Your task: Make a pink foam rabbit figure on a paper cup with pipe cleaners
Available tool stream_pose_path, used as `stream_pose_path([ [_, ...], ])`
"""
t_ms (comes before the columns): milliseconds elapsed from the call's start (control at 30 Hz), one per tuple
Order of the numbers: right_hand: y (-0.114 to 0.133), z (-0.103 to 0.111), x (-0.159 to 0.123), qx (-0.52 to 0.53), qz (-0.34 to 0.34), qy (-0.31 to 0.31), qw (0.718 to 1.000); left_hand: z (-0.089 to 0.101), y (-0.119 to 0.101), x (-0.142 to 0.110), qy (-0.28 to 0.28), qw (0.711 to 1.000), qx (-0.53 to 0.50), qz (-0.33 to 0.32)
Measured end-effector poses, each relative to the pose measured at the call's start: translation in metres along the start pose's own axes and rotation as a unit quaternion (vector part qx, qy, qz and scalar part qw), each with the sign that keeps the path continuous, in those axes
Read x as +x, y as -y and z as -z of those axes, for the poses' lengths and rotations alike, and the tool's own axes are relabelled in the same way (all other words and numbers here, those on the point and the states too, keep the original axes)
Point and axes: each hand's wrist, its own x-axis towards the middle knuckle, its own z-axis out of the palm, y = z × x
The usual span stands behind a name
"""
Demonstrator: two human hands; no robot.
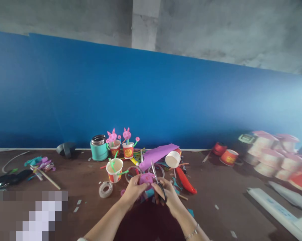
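My left hand [133, 190] is closed on a pink paper cutout [146, 178] with a face drawn on it. In my right hand [169, 194] is a pair of scissors [161, 190] with dark handles, its blades pointing up and away beside the cutout. Just beyond my hands lie a purple sheet [157, 155] and a tipped white paper cup [173, 159]. To the left stands a paper cup with green straws [114, 170]. Behind it are two cups [128, 151] carrying pink animal-face cutouts [127, 134].
A roll of tape [106, 189] and a teal flask [99, 149] stand to the left. A red tool [186, 180] lies right of my hands. Stacked paper cups [271, 157] and a white power strip [274, 207] are at the far right. A blue panel [151, 97] borders the table's back.
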Motion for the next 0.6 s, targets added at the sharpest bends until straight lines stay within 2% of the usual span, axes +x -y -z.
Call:
stream_pose_path([
  [100,0.0,-0.001,0.001,0.011,0.033,-0.011,0.999,-0.003,0.002,-0.001,0.015,1.0,0.015,-0.009],
  [400,0.003,-0.006,-0.002,0.038,0.005,0.046,0.998,0.0,0.004,0.001,-0.094,0.994,-0.019,-0.042],
  [600,0.006,-0.012,-0.005,-0.004,0.023,0.08,0.997,-0.001,0.004,0.003,-0.099,0.994,-0.02,-0.045],
])
